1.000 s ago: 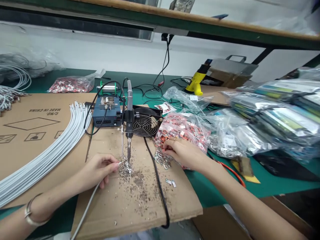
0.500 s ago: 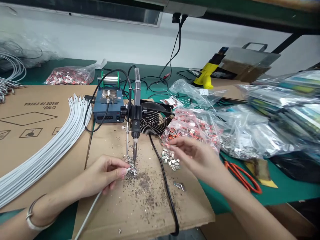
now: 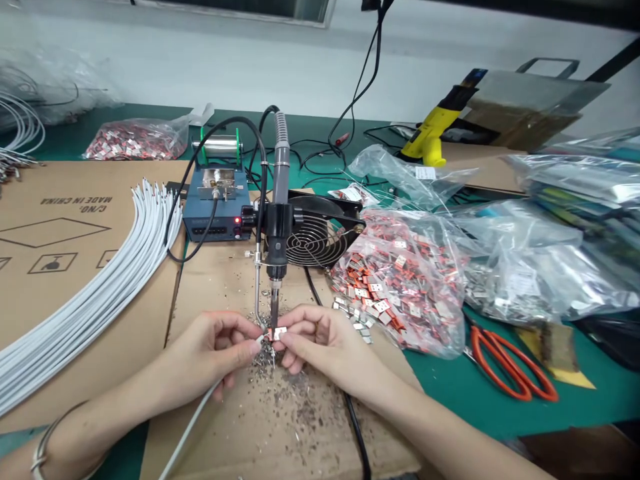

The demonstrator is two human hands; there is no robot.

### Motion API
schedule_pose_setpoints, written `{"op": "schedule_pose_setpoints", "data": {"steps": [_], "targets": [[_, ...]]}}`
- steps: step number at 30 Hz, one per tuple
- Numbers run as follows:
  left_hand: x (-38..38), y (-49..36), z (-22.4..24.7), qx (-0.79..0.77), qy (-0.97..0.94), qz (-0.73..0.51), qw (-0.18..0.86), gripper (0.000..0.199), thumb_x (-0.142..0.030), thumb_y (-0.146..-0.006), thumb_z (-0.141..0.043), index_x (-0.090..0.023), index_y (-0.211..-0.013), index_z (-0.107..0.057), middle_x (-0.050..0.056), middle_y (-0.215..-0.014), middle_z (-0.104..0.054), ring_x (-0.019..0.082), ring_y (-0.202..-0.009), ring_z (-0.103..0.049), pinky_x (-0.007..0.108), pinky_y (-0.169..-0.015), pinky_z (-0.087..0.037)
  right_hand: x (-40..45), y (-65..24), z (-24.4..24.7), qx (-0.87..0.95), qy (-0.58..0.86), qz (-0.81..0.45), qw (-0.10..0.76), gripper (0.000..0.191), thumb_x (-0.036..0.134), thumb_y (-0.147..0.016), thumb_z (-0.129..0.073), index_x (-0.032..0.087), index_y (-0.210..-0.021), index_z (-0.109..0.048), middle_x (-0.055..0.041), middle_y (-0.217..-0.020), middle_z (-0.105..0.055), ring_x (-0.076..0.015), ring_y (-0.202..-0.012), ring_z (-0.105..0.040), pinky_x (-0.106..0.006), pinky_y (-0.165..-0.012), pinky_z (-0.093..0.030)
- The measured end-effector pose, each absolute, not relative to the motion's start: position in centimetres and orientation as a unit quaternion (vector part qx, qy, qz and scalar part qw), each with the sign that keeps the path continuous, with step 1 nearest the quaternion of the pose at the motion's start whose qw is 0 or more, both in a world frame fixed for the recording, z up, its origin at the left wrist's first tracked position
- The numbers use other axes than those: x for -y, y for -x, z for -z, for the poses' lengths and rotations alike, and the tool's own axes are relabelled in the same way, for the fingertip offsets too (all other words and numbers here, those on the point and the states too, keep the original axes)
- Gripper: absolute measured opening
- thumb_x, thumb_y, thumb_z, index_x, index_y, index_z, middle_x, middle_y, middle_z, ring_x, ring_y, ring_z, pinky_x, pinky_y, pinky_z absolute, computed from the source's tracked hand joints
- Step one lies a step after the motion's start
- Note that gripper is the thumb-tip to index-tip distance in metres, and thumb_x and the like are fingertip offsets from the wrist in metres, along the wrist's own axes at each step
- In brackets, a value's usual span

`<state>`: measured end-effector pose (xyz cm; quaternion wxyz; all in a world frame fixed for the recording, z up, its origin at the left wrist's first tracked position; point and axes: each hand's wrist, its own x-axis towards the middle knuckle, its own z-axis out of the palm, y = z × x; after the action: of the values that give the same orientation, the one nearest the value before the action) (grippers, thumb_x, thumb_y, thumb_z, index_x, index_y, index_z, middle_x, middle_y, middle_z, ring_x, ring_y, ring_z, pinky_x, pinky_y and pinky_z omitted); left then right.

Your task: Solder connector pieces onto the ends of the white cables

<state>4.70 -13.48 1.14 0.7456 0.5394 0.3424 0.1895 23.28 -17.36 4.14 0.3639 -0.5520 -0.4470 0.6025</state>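
Observation:
My left hand [image 3: 220, 347] pinches a white cable [image 3: 193, 427] close to its end, just left of the soldering iron tip. Between the thumb and fingers of my right hand [image 3: 320, 340] is a small USB connector [image 3: 280, 333] with a metal shell and an orange-red part facing the cable end. Cable and connector meet beneath the tip of the soldering iron [image 3: 277, 260], which a stand holds upright. A thin metal tube [image 3: 257, 293] runs down beside the iron. Whether the wires touch the connector is too small to tell.
Behind stand a blue soldering station [image 3: 215, 207] and a black fan [image 3: 315, 233]. A bundle of white cables [image 3: 115, 280] lies left on cardboard. To the right are a bag of orange-red connectors [image 3: 405, 280], loose metal shells [image 3: 357, 320], orange-handled scissors [image 3: 515, 367] and a yellow heat gun [image 3: 430, 137].
My right hand has moved left from beside the connector bag to the iron tip, now with a connector in it. My left hand stays on the cable. The view has shifted slightly.

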Motion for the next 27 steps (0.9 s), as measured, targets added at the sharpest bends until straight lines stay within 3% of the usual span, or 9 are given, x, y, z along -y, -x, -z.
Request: {"op": "schedule_pose_setpoints", "data": {"steps": [27], "targets": [[13.17,-4.51,-1.38,-0.321,-0.539,-0.186,0.756,0.033,-0.033,-0.076,-0.062,-0.007,-0.095,-0.06,-0.006,-0.047,-0.047,0.006,-0.039,-0.043,0.014,-0.037,-0.04,17.49,-22.64,-4.87,0.434,0.591,-0.582,0.351,0.023,0.022,-0.066,-0.074,0.012,-0.079,-0.059,-0.0013,-0.061,-0.064,-0.0051,-0.042,-0.052,-0.014,-0.04,-0.042]]}}
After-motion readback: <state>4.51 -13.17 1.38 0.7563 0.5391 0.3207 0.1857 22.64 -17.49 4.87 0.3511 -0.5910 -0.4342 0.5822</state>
